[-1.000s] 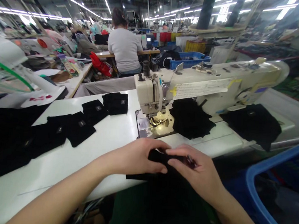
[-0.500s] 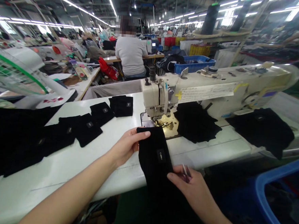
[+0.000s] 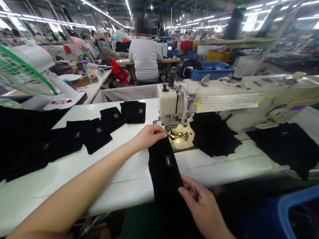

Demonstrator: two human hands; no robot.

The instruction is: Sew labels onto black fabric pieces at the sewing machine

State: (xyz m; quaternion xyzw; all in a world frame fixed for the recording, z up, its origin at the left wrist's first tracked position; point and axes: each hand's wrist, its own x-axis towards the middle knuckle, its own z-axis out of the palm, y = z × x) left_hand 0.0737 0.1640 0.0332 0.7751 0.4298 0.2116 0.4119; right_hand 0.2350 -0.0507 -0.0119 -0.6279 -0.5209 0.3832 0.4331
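Observation:
A black fabric piece (image 3: 161, 174) with a small woven label (image 3: 168, 161) hangs over the table's front edge. My left hand (image 3: 150, 136) pinches its far end, close beside the presser foot (image 3: 176, 134) of the sewing machine (image 3: 232, 92). Lower down, my right hand (image 3: 199, 198) grips the right edge of the same piece between thumb and fingers. Small thread snips (image 3: 195, 193) are tucked in that hand, mostly hidden by the fingers.
Labelled black pieces (image 3: 98, 131) lie in an overlapping row on the left. Black fabric stacks (image 3: 214, 134) rest under the machine arm and farther right (image 3: 286, 143). A blue basket (image 3: 286, 212) stands low at right, a fan (image 3: 21, 66) at left. A co-worker (image 3: 145, 56) sits ahead.
My left hand has moved up and right, drawing the fabric's far end closer to the presser foot. My right hand keeps its hold lower down. The camera view has shifted slightly.

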